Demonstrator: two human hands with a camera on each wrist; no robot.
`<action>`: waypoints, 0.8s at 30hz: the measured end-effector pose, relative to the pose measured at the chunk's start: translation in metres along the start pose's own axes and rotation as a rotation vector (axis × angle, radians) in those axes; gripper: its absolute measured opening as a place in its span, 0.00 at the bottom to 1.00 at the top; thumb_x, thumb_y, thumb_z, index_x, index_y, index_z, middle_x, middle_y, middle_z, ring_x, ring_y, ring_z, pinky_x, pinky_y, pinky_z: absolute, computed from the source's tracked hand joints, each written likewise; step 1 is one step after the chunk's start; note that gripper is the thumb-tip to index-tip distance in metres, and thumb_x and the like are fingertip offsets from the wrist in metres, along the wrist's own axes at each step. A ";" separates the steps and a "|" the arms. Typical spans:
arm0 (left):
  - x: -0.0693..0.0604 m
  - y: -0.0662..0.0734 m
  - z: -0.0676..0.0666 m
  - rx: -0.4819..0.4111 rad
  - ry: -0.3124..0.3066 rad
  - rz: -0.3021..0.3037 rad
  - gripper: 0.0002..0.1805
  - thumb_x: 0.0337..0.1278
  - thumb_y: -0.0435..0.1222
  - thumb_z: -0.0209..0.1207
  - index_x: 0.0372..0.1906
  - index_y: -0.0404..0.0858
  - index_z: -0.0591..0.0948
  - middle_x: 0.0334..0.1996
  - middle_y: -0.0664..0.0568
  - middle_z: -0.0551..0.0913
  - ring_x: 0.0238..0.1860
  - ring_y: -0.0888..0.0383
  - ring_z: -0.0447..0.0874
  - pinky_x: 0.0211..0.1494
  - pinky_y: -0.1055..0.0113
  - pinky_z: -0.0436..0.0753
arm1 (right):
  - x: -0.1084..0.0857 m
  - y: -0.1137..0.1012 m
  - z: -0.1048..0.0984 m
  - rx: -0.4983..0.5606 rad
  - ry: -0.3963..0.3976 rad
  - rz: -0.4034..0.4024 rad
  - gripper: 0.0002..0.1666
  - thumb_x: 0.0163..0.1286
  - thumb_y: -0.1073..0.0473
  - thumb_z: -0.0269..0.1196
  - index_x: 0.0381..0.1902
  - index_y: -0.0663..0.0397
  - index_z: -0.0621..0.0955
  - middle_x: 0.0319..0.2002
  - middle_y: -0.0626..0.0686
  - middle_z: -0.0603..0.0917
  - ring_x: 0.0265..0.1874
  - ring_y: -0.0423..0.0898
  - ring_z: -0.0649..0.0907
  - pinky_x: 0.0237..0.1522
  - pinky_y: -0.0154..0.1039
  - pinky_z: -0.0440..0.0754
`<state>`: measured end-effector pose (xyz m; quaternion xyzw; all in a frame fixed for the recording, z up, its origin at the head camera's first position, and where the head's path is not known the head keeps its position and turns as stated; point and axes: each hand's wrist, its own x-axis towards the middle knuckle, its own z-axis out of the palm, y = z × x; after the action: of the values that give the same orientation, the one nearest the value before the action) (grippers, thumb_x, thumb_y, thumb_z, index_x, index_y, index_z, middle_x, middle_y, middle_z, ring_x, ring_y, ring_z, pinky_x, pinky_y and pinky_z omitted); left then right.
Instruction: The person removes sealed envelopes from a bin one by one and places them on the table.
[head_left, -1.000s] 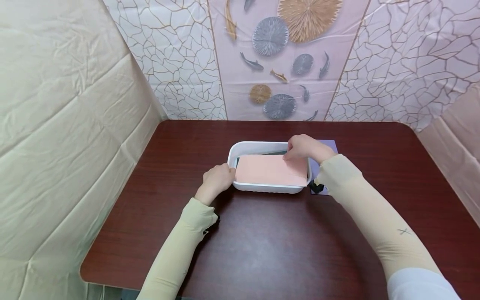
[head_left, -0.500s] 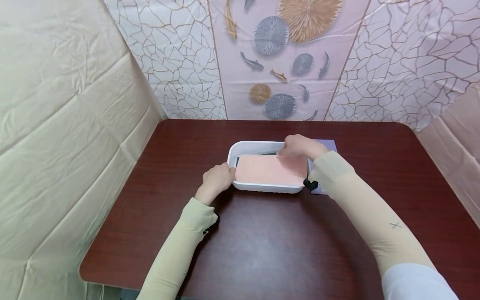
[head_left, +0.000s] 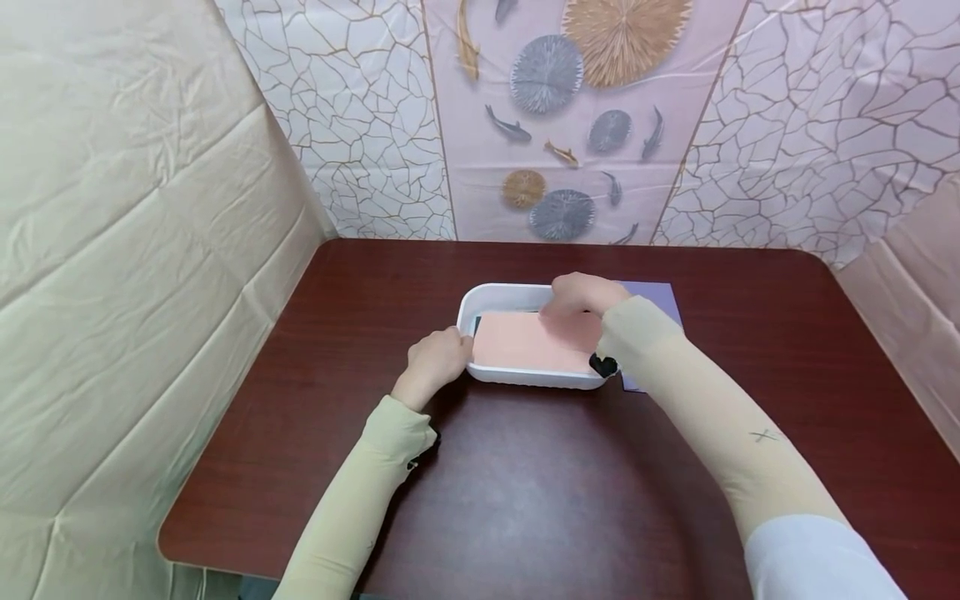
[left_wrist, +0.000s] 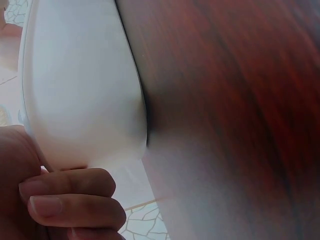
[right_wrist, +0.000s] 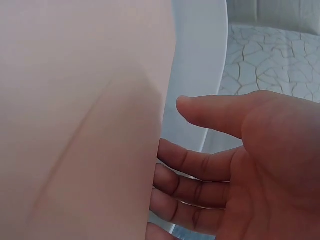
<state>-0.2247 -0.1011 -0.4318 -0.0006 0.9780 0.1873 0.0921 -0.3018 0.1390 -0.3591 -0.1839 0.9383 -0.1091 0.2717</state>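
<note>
A white plastic bin stands on the table, a pink sheet lying inside it. My left hand grips the bin's left end; in the left wrist view its curled fingers hold the rim corner beside the white wall. Over the bin's far side, my right hand touches the far edge of the pink sheet. The right wrist view has its thumb apart from the sheet and the other fingertips partly hidden behind the sheet's edge. A dark sheet peeks out beneath the pink one.
A purple sheet lies on the table right of the bin, partly covered by my right forearm. The dark red table stretches in front of the bin. A patterned cloth wall rises behind it.
My right hand has slid left along the far edge of the pink sheet, uncovering more of the purple sheet's far part. The left hand keeps its grip on the bin.
</note>
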 end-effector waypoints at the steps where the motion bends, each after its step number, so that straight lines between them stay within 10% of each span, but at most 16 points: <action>1: 0.000 0.000 0.000 -0.001 0.002 -0.001 0.20 0.72 0.47 0.42 0.34 0.41 0.80 0.32 0.47 0.82 0.38 0.47 0.82 0.42 0.45 0.78 | 0.002 -0.002 0.000 -0.014 -0.007 -0.002 0.21 0.73 0.51 0.57 0.50 0.65 0.78 0.46 0.59 0.80 0.43 0.52 0.75 0.47 0.47 0.72; 10: 0.001 0.001 0.000 0.002 -0.003 -0.009 0.20 0.72 0.47 0.42 0.35 0.41 0.81 0.33 0.46 0.82 0.37 0.47 0.82 0.41 0.46 0.78 | 0.010 -0.018 0.005 -0.035 -0.005 -0.011 0.29 0.73 0.49 0.57 0.61 0.65 0.75 0.60 0.63 0.78 0.56 0.55 0.77 0.58 0.53 0.72; 24: -0.001 0.004 0.000 -0.004 -0.003 -0.020 0.22 0.73 0.47 0.41 0.34 0.40 0.80 0.32 0.46 0.81 0.38 0.46 0.82 0.41 0.46 0.78 | 0.011 -0.021 0.006 -0.029 0.074 -0.003 0.21 0.73 0.50 0.57 0.50 0.63 0.80 0.44 0.58 0.82 0.39 0.51 0.76 0.47 0.49 0.75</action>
<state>-0.2239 -0.0977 -0.4304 -0.0104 0.9774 0.1883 0.0956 -0.3015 0.1148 -0.3632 -0.1852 0.9489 -0.1027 0.2339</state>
